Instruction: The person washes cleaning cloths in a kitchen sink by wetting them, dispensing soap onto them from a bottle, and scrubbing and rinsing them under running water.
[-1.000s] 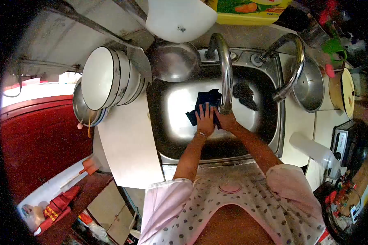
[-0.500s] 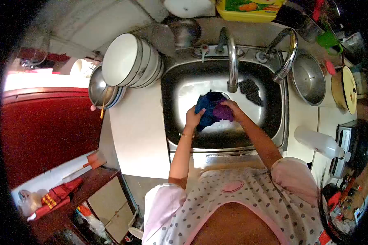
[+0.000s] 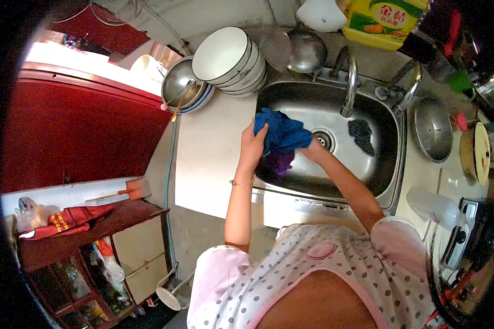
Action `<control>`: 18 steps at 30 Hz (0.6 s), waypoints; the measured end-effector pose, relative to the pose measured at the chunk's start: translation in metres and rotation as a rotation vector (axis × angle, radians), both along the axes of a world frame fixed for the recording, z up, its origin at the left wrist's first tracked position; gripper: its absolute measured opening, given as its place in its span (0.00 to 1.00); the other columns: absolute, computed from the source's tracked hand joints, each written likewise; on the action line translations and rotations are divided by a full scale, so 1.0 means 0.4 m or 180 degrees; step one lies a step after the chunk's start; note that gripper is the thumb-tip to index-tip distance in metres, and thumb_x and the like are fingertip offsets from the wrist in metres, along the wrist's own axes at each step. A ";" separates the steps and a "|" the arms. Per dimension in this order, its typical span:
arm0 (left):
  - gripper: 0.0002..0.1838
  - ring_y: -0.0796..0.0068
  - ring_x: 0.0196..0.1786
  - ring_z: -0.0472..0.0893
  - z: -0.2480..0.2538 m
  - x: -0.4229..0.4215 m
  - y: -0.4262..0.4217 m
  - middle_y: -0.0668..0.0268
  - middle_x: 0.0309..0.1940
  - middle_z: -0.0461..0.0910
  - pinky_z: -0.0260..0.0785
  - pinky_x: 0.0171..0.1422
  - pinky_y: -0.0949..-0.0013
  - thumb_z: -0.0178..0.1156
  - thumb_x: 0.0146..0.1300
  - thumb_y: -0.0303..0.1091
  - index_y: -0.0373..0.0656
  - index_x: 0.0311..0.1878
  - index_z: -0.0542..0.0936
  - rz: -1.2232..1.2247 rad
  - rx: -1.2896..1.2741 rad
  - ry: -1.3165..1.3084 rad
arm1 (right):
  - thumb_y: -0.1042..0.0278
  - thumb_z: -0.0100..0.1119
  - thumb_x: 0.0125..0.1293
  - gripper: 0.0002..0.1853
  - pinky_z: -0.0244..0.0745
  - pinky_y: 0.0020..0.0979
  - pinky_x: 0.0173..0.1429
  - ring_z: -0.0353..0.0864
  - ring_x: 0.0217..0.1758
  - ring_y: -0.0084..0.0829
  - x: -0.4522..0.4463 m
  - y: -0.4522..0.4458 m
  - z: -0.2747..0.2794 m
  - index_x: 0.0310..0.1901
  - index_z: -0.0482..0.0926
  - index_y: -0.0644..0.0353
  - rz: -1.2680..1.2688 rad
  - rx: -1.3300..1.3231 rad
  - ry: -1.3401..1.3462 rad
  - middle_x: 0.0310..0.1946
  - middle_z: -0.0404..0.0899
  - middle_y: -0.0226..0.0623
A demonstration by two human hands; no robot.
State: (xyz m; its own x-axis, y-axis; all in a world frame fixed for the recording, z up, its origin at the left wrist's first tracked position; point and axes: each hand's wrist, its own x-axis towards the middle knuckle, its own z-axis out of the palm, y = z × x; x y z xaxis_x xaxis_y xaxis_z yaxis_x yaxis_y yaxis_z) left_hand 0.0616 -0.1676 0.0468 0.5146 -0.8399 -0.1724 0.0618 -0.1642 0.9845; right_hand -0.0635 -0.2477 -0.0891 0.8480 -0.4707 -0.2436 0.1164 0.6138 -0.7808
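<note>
A blue cloth (image 3: pixel 282 131) is held up over the left part of the metal sink (image 3: pixel 381 181). My left hand (image 3: pixel 252 143) grips its left side, thumb on top. At the cloth's lower right, my right hand (image 3: pixel 313 149) is closed on it, its fingers partly hidden by the fabric. A purple piece of fabric (image 3: pixel 281 162) hangs below the blue one; whether the two are joined I cannot tell. The sink drain (image 3: pixel 322 141) shows just right of the cloth. A dark mesh-like piece (image 3: pixel 361 137) lies on the sink bottom, under the curved faucet (image 3: pixel 350 88).
Stacked white bowls (image 3: pixel 220 55) and a metal bowl (image 3: pixel 181 82) stand on the counter (image 3: pixel 203 159) at the left. Right of the sink are a metal basin (image 3: pixel 433 129), a yellow-lidded pot (image 3: pixel 480 153) and a whitish bottle (image 3: pixel 431 208). A yellow jug (image 3: pixel 384 22) stands behind.
The cloth has been lifted from the sink bottom and moved left, with both hands now on it. The view has turned left, and the drain has come into sight.
</note>
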 end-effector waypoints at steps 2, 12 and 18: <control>0.09 0.80 0.25 0.69 0.023 -0.006 -0.012 0.62 0.22 0.72 0.62 0.31 0.76 0.49 0.52 0.32 0.36 0.32 0.72 -0.0190 -0.0141 -0.0873 | 0.64 0.44 0.53 0.15 0.61 0.27 0.49 0.68 0.43 0.27 -0.068 0.019 0.089 0.42 0.68 0.59 -0.0459 -0.0406 -0.0088 0.40 0.69 0.33; 0.15 0.80 0.25 0.69 0.077 -0.117 -0.035 0.68 0.23 0.73 0.61 0.31 0.77 0.46 0.55 0.38 0.33 0.27 0.73 -0.0426 0.0357 0.0396 | 0.62 0.47 0.53 0.13 0.68 0.30 0.40 0.72 0.35 0.27 -0.363 0.011 0.297 0.38 0.69 0.58 -0.1918 0.0269 0.0208 0.30 0.73 0.35; 0.10 0.78 0.31 0.70 0.026 -0.260 -0.020 0.66 0.31 0.71 0.62 0.39 0.75 0.43 0.57 0.31 0.34 0.35 0.68 -0.0392 -0.0269 0.1414 | 0.73 0.44 0.53 0.09 0.70 0.29 0.36 0.73 0.32 0.25 -0.431 0.046 0.308 0.36 0.69 0.61 -0.2120 0.0313 -0.0105 0.30 0.72 0.33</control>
State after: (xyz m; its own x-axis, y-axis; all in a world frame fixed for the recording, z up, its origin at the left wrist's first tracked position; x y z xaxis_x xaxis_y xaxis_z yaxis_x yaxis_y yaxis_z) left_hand -0.0423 -0.1755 0.0572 0.3019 -0.9108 -0.2817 0.4653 -0.1171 0.8774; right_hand -0.2358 -0.2292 0.0342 0.3920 -0.8727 -0.2911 0.5176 0.4707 -0.7145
